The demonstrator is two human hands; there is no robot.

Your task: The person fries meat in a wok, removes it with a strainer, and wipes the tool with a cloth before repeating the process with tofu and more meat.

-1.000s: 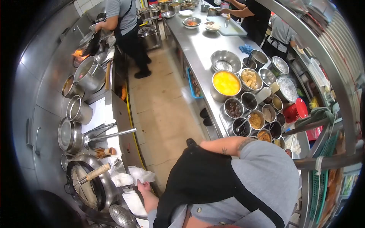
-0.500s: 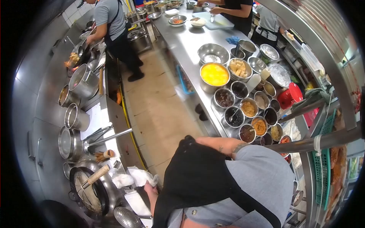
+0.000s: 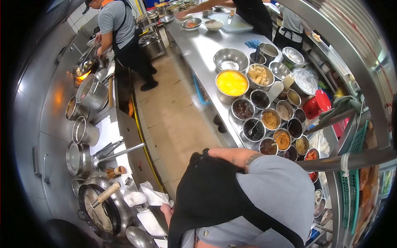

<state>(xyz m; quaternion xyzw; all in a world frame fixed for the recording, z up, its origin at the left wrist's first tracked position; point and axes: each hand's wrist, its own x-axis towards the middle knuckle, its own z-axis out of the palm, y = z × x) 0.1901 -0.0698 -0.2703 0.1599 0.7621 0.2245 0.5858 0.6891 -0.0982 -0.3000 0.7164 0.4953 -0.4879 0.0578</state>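
Observation:
My left hand [image 3: 167, 209] shows only as a small part at the lower left, past the edge of my black apron [image 3: 215, 194]. It grips the lower end of a white cloth [image 3: 154, 197] lying on the stove's front ledge. Beside it sits a dark wok [image 3: 99, 208] with a wooden-handled tool [image 3: 108, 192] resting in it. My right forearm [image 3: 231, 155] is bent across my chest, and its hand is hidden behind the apron. A steel strainer [image 3: 138, 237] lies just below the cloth.
A stove line with pots, a long-handled pan [image 3: 78, 159] and a flame [image 3: 82, 76] runs down the left, where a cook [image 3: 120, 25] works. On the right, a steel counter [image 3: 202, 45] holds a bowl of yellow liquid [image 3: 232, 82] and several seasoning tubs [image 3: 269, 120]. A tiled aisle [image 3: 173, 107] lies between.
My left hand has slid a little down and right along the ledge with the cloth. The far cook has shifted over the wok, and a co-worker's arm now reaches across the far counter.

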